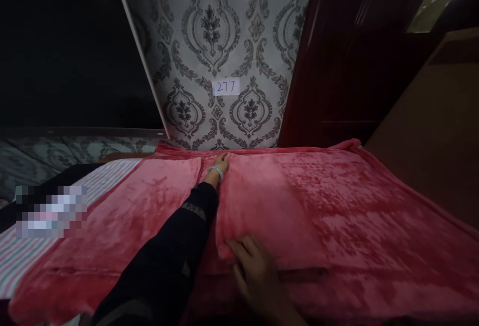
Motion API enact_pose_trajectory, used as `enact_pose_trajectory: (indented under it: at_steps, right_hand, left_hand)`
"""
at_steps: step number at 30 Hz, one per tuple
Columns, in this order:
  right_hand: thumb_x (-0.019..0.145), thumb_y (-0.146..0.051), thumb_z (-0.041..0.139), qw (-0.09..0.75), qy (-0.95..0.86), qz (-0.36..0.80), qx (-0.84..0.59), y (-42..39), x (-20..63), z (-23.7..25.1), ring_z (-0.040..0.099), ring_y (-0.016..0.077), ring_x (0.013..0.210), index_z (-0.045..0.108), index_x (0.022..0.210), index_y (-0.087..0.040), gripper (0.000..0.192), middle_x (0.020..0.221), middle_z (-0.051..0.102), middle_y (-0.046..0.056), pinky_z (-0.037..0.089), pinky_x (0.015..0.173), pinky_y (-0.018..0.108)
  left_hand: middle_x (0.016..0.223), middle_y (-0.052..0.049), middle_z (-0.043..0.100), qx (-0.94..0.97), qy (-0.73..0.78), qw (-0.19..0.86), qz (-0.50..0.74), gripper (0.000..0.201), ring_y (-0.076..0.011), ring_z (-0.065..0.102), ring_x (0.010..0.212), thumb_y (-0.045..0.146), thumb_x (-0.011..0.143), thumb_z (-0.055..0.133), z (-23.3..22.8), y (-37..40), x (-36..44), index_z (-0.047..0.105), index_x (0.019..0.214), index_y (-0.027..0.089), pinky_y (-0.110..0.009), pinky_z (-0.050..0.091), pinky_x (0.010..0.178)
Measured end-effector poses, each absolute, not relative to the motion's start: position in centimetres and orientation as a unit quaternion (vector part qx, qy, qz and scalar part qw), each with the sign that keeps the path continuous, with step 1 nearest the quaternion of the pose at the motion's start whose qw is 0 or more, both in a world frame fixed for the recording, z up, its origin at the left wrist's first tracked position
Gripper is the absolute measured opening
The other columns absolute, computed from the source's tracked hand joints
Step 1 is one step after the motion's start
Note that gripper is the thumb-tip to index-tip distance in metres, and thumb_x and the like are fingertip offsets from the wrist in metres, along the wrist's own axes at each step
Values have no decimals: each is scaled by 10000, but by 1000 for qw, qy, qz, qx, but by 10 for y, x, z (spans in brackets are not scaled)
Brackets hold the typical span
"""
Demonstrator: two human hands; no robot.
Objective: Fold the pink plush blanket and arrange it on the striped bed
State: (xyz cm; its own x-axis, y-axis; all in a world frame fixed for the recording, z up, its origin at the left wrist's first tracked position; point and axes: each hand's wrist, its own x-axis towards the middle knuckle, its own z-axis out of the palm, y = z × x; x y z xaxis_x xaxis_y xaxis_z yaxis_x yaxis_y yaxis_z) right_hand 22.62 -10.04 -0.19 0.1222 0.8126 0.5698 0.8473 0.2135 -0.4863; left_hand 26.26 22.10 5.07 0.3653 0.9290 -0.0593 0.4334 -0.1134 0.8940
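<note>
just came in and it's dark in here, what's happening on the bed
A person is handling a red fleece blanket spread over a bed. The left hand, in a dark sleeve with a pale bracelet, reaches to the far end of a folded edge. The right hand presses flat at its near corner. A striped sheet shows at the left.

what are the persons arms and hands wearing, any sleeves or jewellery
The left arm wears a long dark sleeve with a paler patterned band across the forearm, and a pale bangle sits at the wrist just behind the left hand. The right hand is bare, with no ring or glove to be seen; its sleeve is out of view.
</note>
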Motion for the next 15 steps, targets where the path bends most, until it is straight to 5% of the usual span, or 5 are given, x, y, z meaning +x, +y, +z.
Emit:
enact_pose_trajectory:
  at_steps: [6,11,15]
  right_hand:
    - [824,-62,645,332,-696,41,-635,-101,221,12,587,224,920,661,1121,-219,337,994,645,40,501,791,361]
    - [959,-193,557,499,-646,-19,-577,-124,266,29,634,185,969,658,1195,-238,261,1044,700,43,534,837,314]
    - [928,-284,597,559,-467,-132,-672,-170,339,11,626,244,1108,668,1256,-254,337,1175,692,84,527,974,419]
  left_hand:
    - [1346,-167,666,691,507,439,271,712,-248,683,1074,37,736,636,63,217,259,559,1435,147,-308,542,865]
    - [1283,-156,693,686,511,454,248,683,-291,704,1048,140,774,691,67,216,247,542,1439,190,-369,571,848]
    - [1201,-188,707,694,494,471,229,648,-292,720,925,152,821,666,61,204,239,500,1446,107,-416,578,826]
